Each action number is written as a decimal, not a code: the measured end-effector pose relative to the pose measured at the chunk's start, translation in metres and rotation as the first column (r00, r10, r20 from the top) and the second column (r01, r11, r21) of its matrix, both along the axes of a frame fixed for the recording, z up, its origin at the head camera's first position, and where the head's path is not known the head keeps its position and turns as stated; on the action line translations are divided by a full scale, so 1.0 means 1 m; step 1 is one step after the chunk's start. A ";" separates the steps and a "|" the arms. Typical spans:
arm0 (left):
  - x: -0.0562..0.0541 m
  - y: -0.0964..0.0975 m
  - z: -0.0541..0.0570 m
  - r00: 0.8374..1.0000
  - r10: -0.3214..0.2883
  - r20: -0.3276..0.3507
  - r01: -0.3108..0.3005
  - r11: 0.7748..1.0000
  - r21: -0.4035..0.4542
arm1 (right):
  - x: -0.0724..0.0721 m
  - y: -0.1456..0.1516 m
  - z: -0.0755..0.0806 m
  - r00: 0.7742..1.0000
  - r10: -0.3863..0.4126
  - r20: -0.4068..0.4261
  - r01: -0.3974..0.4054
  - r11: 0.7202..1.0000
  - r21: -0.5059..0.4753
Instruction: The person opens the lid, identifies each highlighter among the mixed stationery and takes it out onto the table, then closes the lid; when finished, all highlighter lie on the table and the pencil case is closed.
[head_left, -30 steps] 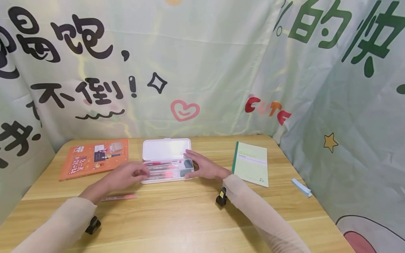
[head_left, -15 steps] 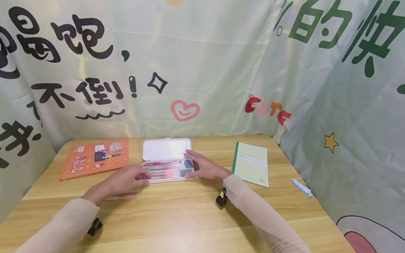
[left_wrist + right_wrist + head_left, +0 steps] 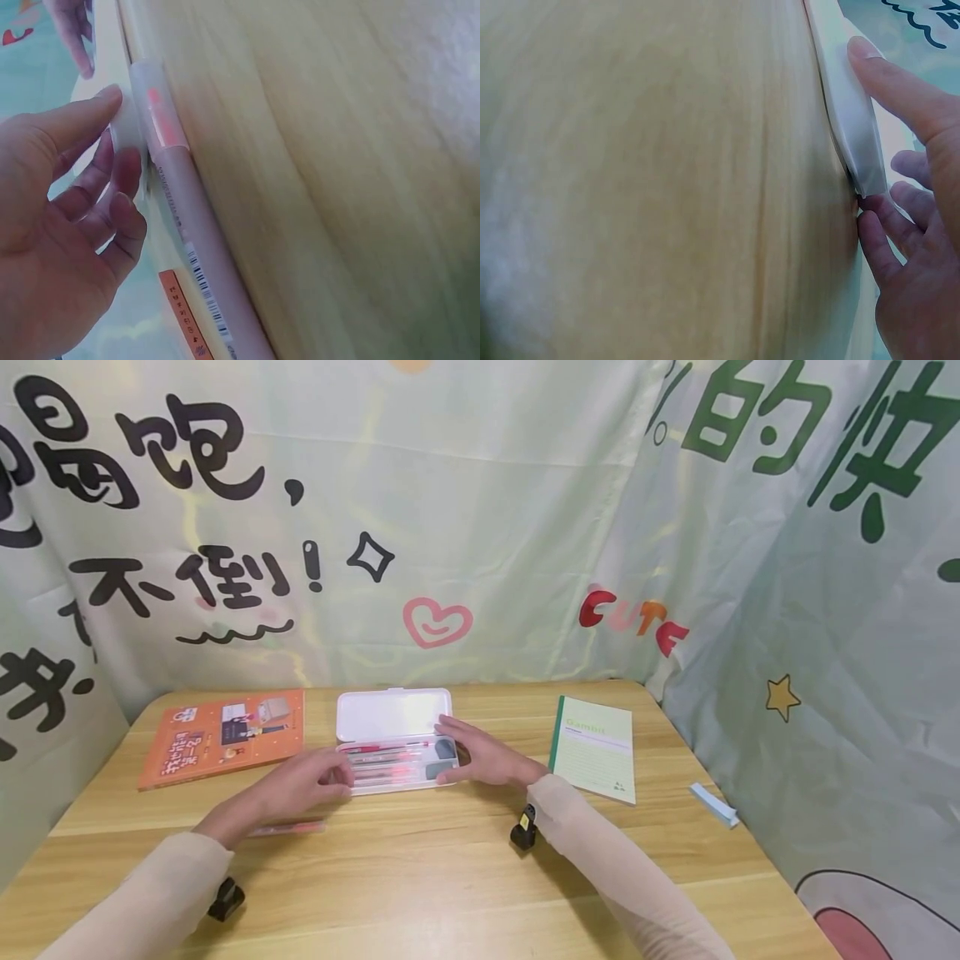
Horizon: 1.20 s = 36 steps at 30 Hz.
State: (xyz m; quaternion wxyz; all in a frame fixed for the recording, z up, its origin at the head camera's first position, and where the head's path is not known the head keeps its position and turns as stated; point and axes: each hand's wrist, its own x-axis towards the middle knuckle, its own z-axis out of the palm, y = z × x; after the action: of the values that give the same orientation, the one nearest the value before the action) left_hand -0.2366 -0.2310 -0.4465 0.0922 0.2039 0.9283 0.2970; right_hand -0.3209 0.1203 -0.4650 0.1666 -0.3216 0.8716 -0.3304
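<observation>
An open white pencil case [image 3: 393,714] lies at the back middle of the table, its lid tipped back. Several pens [image 3: 386,758] and two dark grey pieces [image 3: 441,770] lie inside its tray. My left hand [image 3: 303,785] holds the left end of the case, thumb along the front edge and fingers bent at the end. At the right end, my right hand [image 3: 487,756] grips the case between thumb and fingers; in the right wrist view the thumb presses the white edge [image 3: 851,105]. One pen [image 3: 199,225] with a pinkish cap lies loose on the table below the left hand.
An orange book [image 3: 225,735] lies at the back left of the wooden table [image 3: 450,877]. Right of the case is a light green notebook [image 3: 594,750]. A small pale blue strip [image 3: 715,805] lies by the right edge. A printed curtain [image 3: 487,527] hangs behind.
My left hand has shifted slightly forward along the left end of the case, its thumb coming down to the front edge. The right hand and the case stay in place.
</observation>
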 end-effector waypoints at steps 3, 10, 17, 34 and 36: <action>0.002 -0.001 0.001 1.000 0.003 -0.004 -0.003 1.000 0.005 | 0.000 0.001 0.001 1.000 0.009 -0.015 -0.009 1.000 0.001; 0.003 0.008 0.005 0.995 -0.038 -0.093 0.023 0.987 -0.158 | -0.001 0.000 0.003 1.000 0.016 -0.015 -0.016 1.000 0.002; 0.008 0.010 0.009 0.996 -0.046 -0.080 0.034 0.988 -0.151 | 0.000 0.000 0.001 0.999 0.022 -0.024 -0.021 1.000 0.022; 0.010 -0.011 0.005 0.995 0.091 -0.029 -0.088 0.992 0.086 | 0.002 0.000 0.002 1.000 0.014 -0.013 -0.014 1.000 0.013; 0.013 -0.017 0.007 0.993 0.115 -0.036 -0.111 0.988 0.104 | 0.002 0.000 0.002 1.000 0.016 -0.012 -0.016 1.000 0.014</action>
State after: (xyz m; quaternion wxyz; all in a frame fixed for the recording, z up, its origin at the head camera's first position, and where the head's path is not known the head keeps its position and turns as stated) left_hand -0.2232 -0.2478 -0.4394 0.0453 0.1615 0.9237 0.3444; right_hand -0.3185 0.1202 -0.4630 0.1662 -0.3292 0.8724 -0.3209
